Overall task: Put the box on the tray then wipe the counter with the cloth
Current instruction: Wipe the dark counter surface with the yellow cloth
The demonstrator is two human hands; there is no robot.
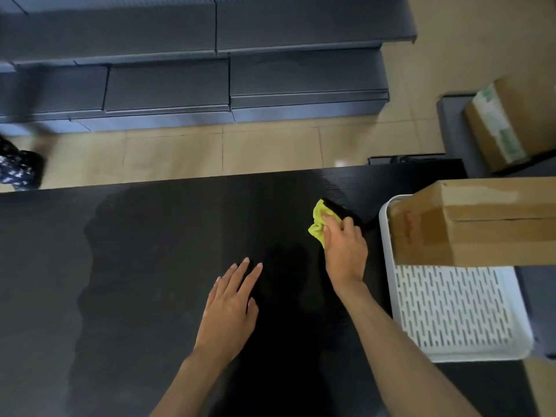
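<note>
At the right side of the counter (pixel 150 266), the right hand (pixel 346 251) is clenched on a crumpled yellow-green cloth (pixel 319 219), pressing it down on the dark surface just left of the tray. Fingers curled over the cloth, most of it bunched under the palm, a bit sticking out on the far side. Something dark and narrow sits right behind the cloth, can't tell what it is, maybe shadow or part of the cloth.

Left hand (pixel 231 308) lies flat on the counter, fingers spread and straight, holding nothing, near the middle, apart from the right hand.

White slotted plastic tray (pixel 451 311) sits at the counter's right edge. Brown cardboard box (pixel 475 224) rests on the far part of the tray, taped top, overhanging toward the right; near half of the tray is bare. So step one looks done: box is on the tray.

Wiping looks underway or just starting. Counter shows a duller, irregular patch across the left and centre, could be a damp film or residue, not sure. Cloth is only at the far right corner, so most of the surface looks left to cover.

Beyond the counter: tan tiled floor (pixel 240 149), grey shelving (pixel 210 70), a second cardboard box (pixel 511 121) on a dark stand at far right, not part of the task. Patterned shoe (pixel 18 170) at far left, blurred.
</note>
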